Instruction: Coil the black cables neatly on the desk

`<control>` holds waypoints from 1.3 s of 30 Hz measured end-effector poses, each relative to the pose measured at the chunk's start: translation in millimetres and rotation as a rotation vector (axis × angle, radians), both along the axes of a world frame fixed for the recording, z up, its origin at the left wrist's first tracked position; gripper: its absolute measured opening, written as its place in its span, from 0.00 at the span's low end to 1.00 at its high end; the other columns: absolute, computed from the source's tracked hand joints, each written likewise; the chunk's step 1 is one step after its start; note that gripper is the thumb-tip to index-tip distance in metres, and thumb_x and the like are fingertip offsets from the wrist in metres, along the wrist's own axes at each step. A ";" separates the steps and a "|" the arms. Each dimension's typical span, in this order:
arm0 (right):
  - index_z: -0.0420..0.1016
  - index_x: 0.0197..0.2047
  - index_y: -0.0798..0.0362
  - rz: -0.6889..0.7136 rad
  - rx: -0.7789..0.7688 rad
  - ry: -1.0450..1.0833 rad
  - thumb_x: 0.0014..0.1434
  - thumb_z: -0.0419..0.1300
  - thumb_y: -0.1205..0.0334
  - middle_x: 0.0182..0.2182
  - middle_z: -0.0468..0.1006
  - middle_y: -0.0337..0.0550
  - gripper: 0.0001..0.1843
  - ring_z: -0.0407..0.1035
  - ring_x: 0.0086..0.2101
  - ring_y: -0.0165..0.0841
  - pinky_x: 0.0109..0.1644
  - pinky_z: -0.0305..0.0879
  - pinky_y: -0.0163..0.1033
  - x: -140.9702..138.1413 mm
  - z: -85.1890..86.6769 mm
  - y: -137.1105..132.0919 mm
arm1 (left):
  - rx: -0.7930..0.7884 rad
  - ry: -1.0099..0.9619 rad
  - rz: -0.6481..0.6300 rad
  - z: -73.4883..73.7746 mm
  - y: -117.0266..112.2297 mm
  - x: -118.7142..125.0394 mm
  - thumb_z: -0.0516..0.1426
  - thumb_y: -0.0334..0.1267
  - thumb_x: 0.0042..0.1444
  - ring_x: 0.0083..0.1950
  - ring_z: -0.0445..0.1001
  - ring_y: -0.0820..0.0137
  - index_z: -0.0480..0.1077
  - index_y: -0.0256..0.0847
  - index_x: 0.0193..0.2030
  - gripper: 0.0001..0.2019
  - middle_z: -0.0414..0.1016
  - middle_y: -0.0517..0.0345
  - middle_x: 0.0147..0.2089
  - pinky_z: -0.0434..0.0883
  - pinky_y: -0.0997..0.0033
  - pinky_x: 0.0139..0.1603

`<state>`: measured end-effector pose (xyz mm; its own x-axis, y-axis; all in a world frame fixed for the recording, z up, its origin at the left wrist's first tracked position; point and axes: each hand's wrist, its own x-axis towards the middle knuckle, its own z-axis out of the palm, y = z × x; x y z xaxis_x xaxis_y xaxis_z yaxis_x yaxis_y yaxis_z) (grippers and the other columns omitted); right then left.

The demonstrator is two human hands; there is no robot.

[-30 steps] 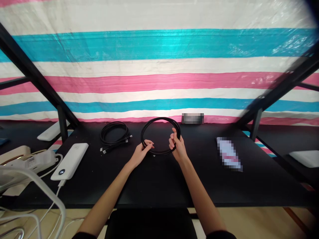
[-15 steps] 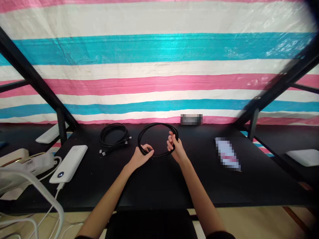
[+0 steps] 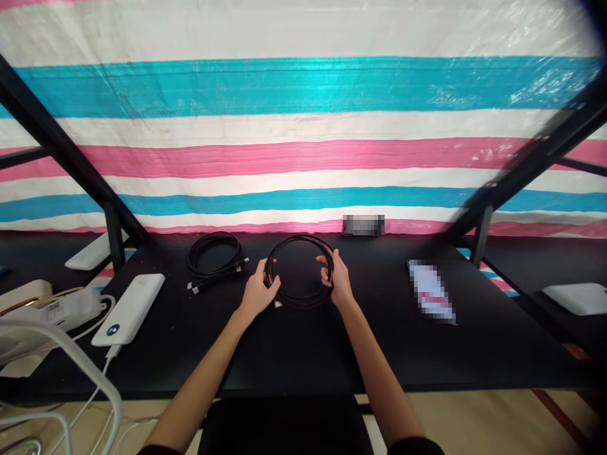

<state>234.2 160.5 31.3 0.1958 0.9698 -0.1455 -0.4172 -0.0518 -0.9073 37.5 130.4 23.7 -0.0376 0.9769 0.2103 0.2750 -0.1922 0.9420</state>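
A black cable wound into a round coil (image 3: 298, 241) is held a little above the black table (image 3: 303, 347), just beyond the middle. My left hand (image 3: 256, 292) grips the coil's left side with fingers closed round the strands. My right hand (image 3: 336, 278) is wrapped on the coil's right side. A pale connector end shows at the coil's lower left, near my left hand.
A second coiled black cable (image 3: 214, 258) lies left of the held one. A white power bank (image 3: 130, 308) with a lead sits at the left, beside a white power strip (image 3: 57, 306). A blurred packet (image 3: 430, 292) lies to the right. Black frame struts (image 3: 61, 151) slant at both sides.
Both hands shifted on the coil: my left hand moved up its left side, and the coil dropped lower and flatter toward the table. The view shifted slightly.
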 end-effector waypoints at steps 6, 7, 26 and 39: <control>0.72 0.47 0.48 0.009 -0.040 0.041 0.55 0.52 0.40 0.26 0.75 0.36 0.26 0.46 0.12 0.18 0.11 0.36 0.28 3.2 -3.6 2.3 | -0.117 -0.179 -0.094 2.0 0.6 -0.9 0.58 0.39 0.50 0.14 0.58 0.77 0.70 0.43 0.46 0.15 0.59 0.69 0.17 0.56 0.79 0.17; 0.72 0.46 0.48 0.033 -0.063 0.091 0.56 0.51 0.42 0.25 0.74 0.36 0.23 0.45 0.12 0.18 0.11 0.36 0.27 4.7 -2.8 2.8 | -0.144 -0.196 -0.130 2.4 1.2 -1.3 0.58 0.40 0.51 0.14 0.58 0.77 0.69 0.43 0.47 0.15 0.59 0.69 0.17 0.56 0.79 0.15; 0.64 0.24 0.55 0.188 -0.157 0.144 0.55 0.61 0.53 0.23 0.72 0.37 0.17 0.41 0.12 0.15 0.08 0.39 0.25 1.5 -4.8 3.1 | -0.574 -0.342 -0.712 8.7 3.2 -12.3 0.41 0.58 0.56 0.15 0.69 0.68 0.76 0.34 0.40 0.32 0.70 0.51 0.16 0.60 0.74 0.16; 0.69 0.27 0.55 0.173 -0.082 -0.020 0.49 0.65 0.49 0.23 0.70 0.35 0.17 0.44 0.12 0.16 0.10 0.37 0.26 -2.6 -11.8 1.9 | -0.204 -0.319 -0.206 1.8 10.3 -8.3 0.53 0.47 0.55 0.13 0.67 0.74 0.64 0.34 0.52 0.23 0.76 0.55 0.24 0.57 0.78 0.14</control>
